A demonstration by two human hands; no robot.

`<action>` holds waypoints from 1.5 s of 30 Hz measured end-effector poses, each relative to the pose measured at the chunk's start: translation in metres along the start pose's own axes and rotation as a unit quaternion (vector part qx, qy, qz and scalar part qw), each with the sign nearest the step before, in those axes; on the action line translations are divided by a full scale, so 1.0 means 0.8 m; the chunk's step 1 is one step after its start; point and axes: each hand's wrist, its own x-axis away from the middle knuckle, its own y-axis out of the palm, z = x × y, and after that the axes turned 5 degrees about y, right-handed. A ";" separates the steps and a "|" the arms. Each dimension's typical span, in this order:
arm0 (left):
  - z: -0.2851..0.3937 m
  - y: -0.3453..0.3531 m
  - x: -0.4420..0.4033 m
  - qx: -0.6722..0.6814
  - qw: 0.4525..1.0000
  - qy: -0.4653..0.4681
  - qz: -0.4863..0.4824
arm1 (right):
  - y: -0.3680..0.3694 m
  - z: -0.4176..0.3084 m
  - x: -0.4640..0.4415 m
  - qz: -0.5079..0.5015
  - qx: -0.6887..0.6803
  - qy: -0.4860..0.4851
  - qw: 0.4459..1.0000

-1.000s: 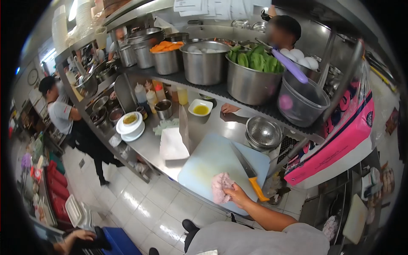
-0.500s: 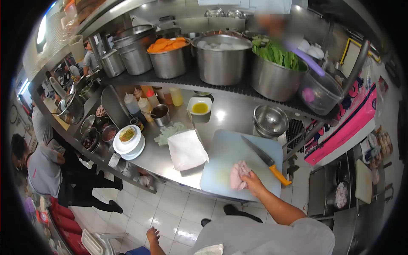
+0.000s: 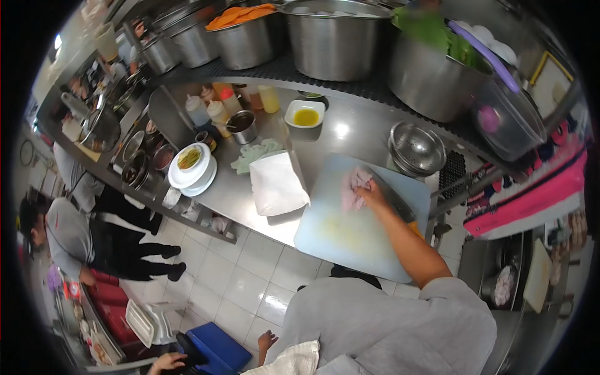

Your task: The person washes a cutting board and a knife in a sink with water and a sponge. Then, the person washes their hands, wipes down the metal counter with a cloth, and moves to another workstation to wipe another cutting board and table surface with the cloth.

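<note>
My right hand [image 3: 371, 194] is closed on a crumpled pinkish cloth [image 3: 357, 185], pressing it to the far part of the pale blue cutting board [image 3: 337, 240]. Just beside that hand lies a large knife [image 3: 396, 203] with an orange handle, partly hidden behind my hand and forearm. Faint yellowish marks show on the board's near half. Down at my side hangs my left hand [image 3: 267, 339], holding nothing, its fingers loosely apart. Left of the board is a container lined with white paper [image 3: 277, 184].
Steel colanders [image 3: 417, 149] stand beyond the board; a white bowl of yellow liquid [image 3: 305, 115] sits behind. Large pots [image 3: 334, 47] line the overhead shelf. Stacked white dishes [image 3: 190, 169] and sauce bottles [image 3: 219, 115] are leftward. Another person [image 3: 72, 231] stands left; another person's hand [image 3: 170, 361] shows below.
My right hand has pushed the cloth up the board, away from me, to beside the knife. My left hand is closer to my body. The camera view has shifted downward.
</note>
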 end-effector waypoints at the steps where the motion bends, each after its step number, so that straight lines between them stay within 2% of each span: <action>1: -0.009 -0.001 0.001 0.040 0.998 -0.016 0.034 | 0.003 -0.011 -0.020 -0.002 -0.011 -0.006 1.000; 5: -0.042 0.005 -0.003 0.199 0.968 -0.029 0.151 | 0.009 -0.046 -0.100 -0.028 0.002 -0.028 0.999; 9: -0.010 0.037 0.039 0.207 0.965 -0.051 0.154 | 0.032 -0.100 -0.130 -0.051 0.018 -0.029 0.998; 12: -0.017 0.059 0.053 0.026 0.992 0.096 0.072 | 0.050 -0.109 -0.157 -0.077 0.023 -0.028 0.996; 14: -0.040 0.066 0.051 -0.058 0.993 0.102 0.033 | 0.066 -0.111 -0.166 -0.095 0.013 -0.015 0.995; 16: -0.084 0.070 0.024 -0.136 0.986 0.096 -0.002 | 0.082 -0.106 -0.173 -0.066 0.041 0.031 0.996; 18: -0.131 0.069 -0.014 -0.152 0.984 0.088 -0.026 | 0.085 -0.078 -0.190 -0.068 0.064 0.069 0.993; 19: -0.123 0.067 0.006 -0.149 0.985 0.081 -0.007 | 0.083 -0.055 -0.203 -0.006 0.200 0.019 0.980; 20: -0.107 0.068 0.024 -0.105 0.992 0.062 0.025 | 0.081 -0.041 -0.213 0.053 0.330 -0.035 0.942; 21: -0.094 0.068 0.041 -0.060 0.996 0.046 0.054 | 0.075 -0.025 -0.206 0.043 0.252 -0.068 0.964; 24: -0.034 0.078 0.083 0.026 0.993 0.015 0.116 | 0.051 -0.053 -0.138 -0.120 0.178 0.015 0.977; 26: -0.040 0.069 0.066 0.023 0.995 0.000 0.102 | 0.030 -0.067 -0.097 -0.196 0.148 0.059 0.968; 28: -0.037 0.061 0.048 -0.009 0.997 0.025 0.078 | 0.007 -0.069 -0.072 -0.214 0.157 0.070 0.962; 30: -0.028 0.054 0.021 -0.028 0.998 0.031 0.050 | -0.016 -0.077 -0.045 -0.208 0.240 0.005 0.948; 31: -0.019 0.051 0.011 -0.037 0.998 0.049 0.028 | -0.023 -0.099 -0.021 -0.198 0.239 0.005 0.951; 33: 0.007 0.046 -0.005 -0.057 0.996 0.074 -0.003 | -0.025 -0.149 0.034 -0.260 -0.017 0.010 0.966; 34: 0.028 0.048 -0.019 -0.017 1.000 0.007 0.001 | -0.031 -0.152 0.051 -0.239 -0.021 0.001 0.971; 35: 0.054 0.049 -0.035 0.016 0.998 -0.059 0.003 | -0.040 -0.154 0.071 -0.317 -0.172 -0.014 0.933; 36: 0.076 0.049 -0.050 -0.007 0.999 -0.044 -0.015 | -0.048 -0.152 0.092 -0.386 -0.313 -0.040 0.867; 38: 0.109 0.054 -0.078 -0.060 0.997 0.004 -0.050 | -0.050 -0.118 0.123 -0.414 -0.247 0.039 0.875; 39: 0.124 0.060 -0.091 -0.087 0.993 0.046 -0.065 | -0.023 -0.128 0.155 -0.403 -0.123 0.123 0.898; 40: 0.139 0.070 -0.102 -0.101 0.990 0.059 -0.078 | -0.008 -0.078 0.173 -0.314 0.182 0.131 0.922; 41: 0.153 0.082 -0.110 -0.194 0.965 0.155 -0.085 | -0.005 -0.051 0.200 -0.273 0.465 -0.097 0.837; 42: 0.165 0.095 -0.116 -0.281 0.923 0.249 -0.089 | 0.006 -0.041 0.222 -0.283 0.302 0.058 0.909; 43: 0.185 0.114 -0.107 -0.263 0.922 0.250 -0.133 | 0.017 -0.036 0.240 -0.282 0.118 0.206 0.930; 44: 0.209 0.122 -0.079 -0.246 0.920 0.247 -0.177 | 0.021 -0.030 0.252 -0.280 -0.014 0.266 0.922; 45: 0.224 0.132 -0.064 -0.248 0.903 0.265 -0.229 | 0.027 0.000 0.260 -0.249 -0.031 0.247 0.936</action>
